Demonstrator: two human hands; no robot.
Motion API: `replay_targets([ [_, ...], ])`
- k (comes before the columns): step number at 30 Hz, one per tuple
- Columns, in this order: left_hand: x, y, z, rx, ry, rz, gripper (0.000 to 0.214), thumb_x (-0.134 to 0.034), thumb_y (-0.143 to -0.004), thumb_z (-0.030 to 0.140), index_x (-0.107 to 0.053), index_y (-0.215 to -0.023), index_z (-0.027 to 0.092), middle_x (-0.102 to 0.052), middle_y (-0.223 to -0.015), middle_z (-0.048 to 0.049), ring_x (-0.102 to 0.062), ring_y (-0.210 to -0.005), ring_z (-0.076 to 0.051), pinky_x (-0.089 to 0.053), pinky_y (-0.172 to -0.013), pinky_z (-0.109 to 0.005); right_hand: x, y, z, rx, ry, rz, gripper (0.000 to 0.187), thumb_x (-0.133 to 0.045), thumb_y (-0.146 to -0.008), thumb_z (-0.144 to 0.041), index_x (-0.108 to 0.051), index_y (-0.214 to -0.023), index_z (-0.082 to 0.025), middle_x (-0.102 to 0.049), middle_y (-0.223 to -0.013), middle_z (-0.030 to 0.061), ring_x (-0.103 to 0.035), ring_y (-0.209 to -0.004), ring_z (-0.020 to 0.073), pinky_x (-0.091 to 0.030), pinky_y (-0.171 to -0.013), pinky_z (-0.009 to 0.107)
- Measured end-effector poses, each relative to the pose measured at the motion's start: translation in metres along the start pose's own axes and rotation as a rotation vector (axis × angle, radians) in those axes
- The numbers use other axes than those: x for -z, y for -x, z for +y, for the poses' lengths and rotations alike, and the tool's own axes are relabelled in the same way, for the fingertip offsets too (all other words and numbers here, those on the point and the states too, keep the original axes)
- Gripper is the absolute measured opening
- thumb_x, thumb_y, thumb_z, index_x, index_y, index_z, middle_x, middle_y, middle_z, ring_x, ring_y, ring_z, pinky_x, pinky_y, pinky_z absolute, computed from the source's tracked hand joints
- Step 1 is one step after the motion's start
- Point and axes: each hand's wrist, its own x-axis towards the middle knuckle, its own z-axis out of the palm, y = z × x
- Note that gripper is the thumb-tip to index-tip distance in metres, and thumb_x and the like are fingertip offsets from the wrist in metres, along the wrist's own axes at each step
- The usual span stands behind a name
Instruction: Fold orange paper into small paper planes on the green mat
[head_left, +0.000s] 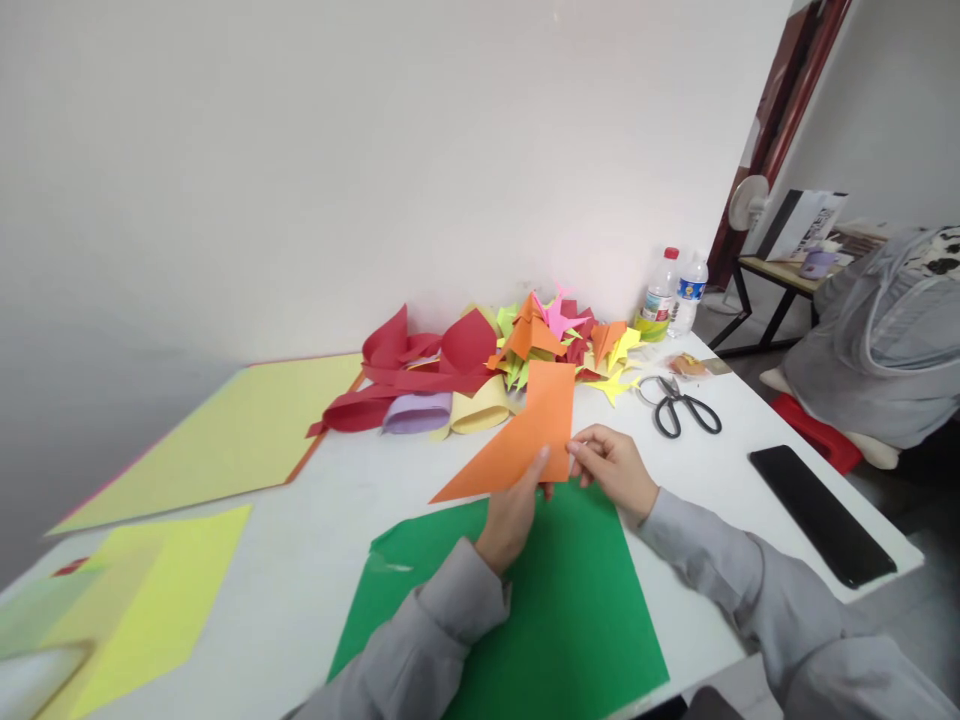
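An orange sheet of paper (534, 425), folded to a slanted shape with a point at its lower left, is held up over a green sheet (577, 600). My left hand (516, 510) grips its lower edge, thumb on the front face and fingers behind. At the paper's right edge, my right hand (611, 468) is closed with thumb and forefinger pinched on it near the lower corner. The fingers behind the paper are partly hidden. The green sheet lies flat on the white table under both hands.
Folded paper figures (529, 330) and red paper loops (465, 355) lie by the wall. Black-handled scissors (679, 405), two bottles (658, 297) and a black phone-like slab (821, 515) are on the right. Yellow sheets (225, 440) lie on the left.
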Motion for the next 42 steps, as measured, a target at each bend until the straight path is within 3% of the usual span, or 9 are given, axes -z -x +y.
replay_targets([
  [3, 0.006, -0.003, -0.002, 0.006, 0.074, -0.030, 0.034, -0.065, -0.075, 0.047, -0.049, -0.063, 0.020, -0.044, -0.043, 0.0074, -0.040, -0.038, -0.011, -0.033, -0.039, -0.024, 0.027, -0.008, -0.003, 0.068, 0.596, 0.163, 0.022, -0.047, -0.089, -0.033, -0.062, -0.096, -0.019, -0.071, -0.078, 0.0056, -0.065, -0.071, 0.0183, -0.045, -0.068, 0.028],
  [8, 0.009, -0.006, -0.004, 0.069, 0.159, -0.019, 0.032, -0.067, -0.073, 0.046, -0.048, -0.069, 0.021, -0.046, -0.046, 0.0084, -0.041, -0.037, -0.010, -0.033, -0.038, -0.023, 0.075, -0.017, 0.002, -0.159, 1.329, 0.497, 0.027, -0.044, -0.087, -0.021, -0.060, -0.107, -0.013, -0.066, -0.101, 0.0163, -0.059, -0.096, 0.0300, -0.038, -0.079, 0.039],
  [16, 0.013, -0.008, 0.001, 0.123, 0.057, -0.060, 0.043, -0.060, -0.077, 0.055, -0.054, -0.056, 0.018, -0.052, -0.045, 0.0023, -0.047, -0.042, -0.012, -0.041, -0.043, -0.025, 0.093, -0.016, 0.026, -0.447, 1.364, 0.489, 0.043, -0.051, -0.086, -0.038, -0.053, -0.119, -0.011, -0.061, -0.104, 0.0197, -0.060, -0.095, 0.0324, -0.041, -0.076, 0.041],
  [28, 0.036, -0.026, 0.004, -0.033, 0.229, -0.052, 0.038, -0.080, -0.054, 0.051, -0.075, -0.068, 0.016, -0.065, -0.097, -0.0144, -0.060, -0.079, -0.025, -0.050, -0.068, -0.034, 0.105, -0.020, 0.045, -0.334, 1.368, 0.584, 0.035, -0.048, -0.085, -0.028, -0.059, -0.113, -0.009, -0.064, -0.096, 0.0199, -0.058, -0.095, 0.0346, -0.039, -0.081, 0.047],
  [31, 0.042, -0.037, 0.000, -0.086, 0.245, -0.079, 0.039, -0.080, -0.054, 0.053, -0.075, -0.067, 0.017, -0.064, -0.100, -0.0154, -0.060, -0.081, -0.026, -0.049, -0.070, -0.035, 0.092, -0.018, 0.034, -0.061, 1.095, 0.648, 0.037, -0.044, -0.088, -0.033, -0.060, -0.112, -0.011, -0.058, -0.116, 0.0227, -0.050, -0.112, 0.0361, -0.033, -0.094, 0.052],
  [33, 0.043, -0.042, -0.001, -0.128, 0.264, -0.104, 0.042, -0.078, -0.054, 0.056, -0.076, -0.069, 0.017, -0.065, -0.100, -0.0164, -0.059, -0.091, -0.030, -0.049, -0.076, -0.037, 0.072, -0.015, 0.023, 0.064, 0.650, 0.441, 0.038, -0.047, -0.087, -0.044, -0.064, -0.101, -0.013, -0.062, -0.106, 0.0188, -0.054, -0.105, 0.0312, -0.041, -0.089, 0.045],
  [38, 0.034, -0.044, -0.003, -0.113, 0.241, -0.199, 0.029, -0.079, -0.059, 0.043, -0.076, -0.072, 0.016, -0.066, -0.104, -0.0163, -0.060, -0.098, -0.031, -0.045, -0.090, -0.039, 0.014, 0.003, 0.010, -0.323, -0.394, -0.228, 0.045, -0.055, -0.083, -0.056, -0.066, -0.094, -0.014, -0.068, -0.077, 0.0079, -0.061, -0.065, 0.0181, -0.047, -0.066, 0.032],
  [40, 0.029, -0.041, 0.000, -0.014, 0.282, -0.141, 0.028, -0.080, -0.060, 0.034, -0.075, -0.083, 0.017, -0.066, -0.112, -0.0149, -0.059, -0.105, -0.030, -0.043, -0.094, -0.039, 0.003, 0.005, 0.013, -0.390, -0.479, -0.256, 0.038, -0.071, -0.072, -0.051, -0.066, -0.077, -0.014, -0.065, -0.065, 0.0041, -0.057, -0.056, 0.0150, -0.044, -0.057, 0.027],
  [42, 0.024, -0.036, 0.003, 0.083, 0.455, -0.049, 0.036, -0.075, -0.067, 0.037, -0.071, -0.098, 0.019, -0.066, -0.114, -0.0129, -0.057, -0.111, -0.030, -0.042, -0.097, -0.041, -0.001, 0.002, 0.018, -0.347, -0.485, -0.079, 0.037, -0.072, -0.071, -0.052, -0.062, -0.072, -0.016, -0.062, -0.059, 0.0001, -0.050, -0.048, 0.0120, -0.038, -0.049, 0.024],
])
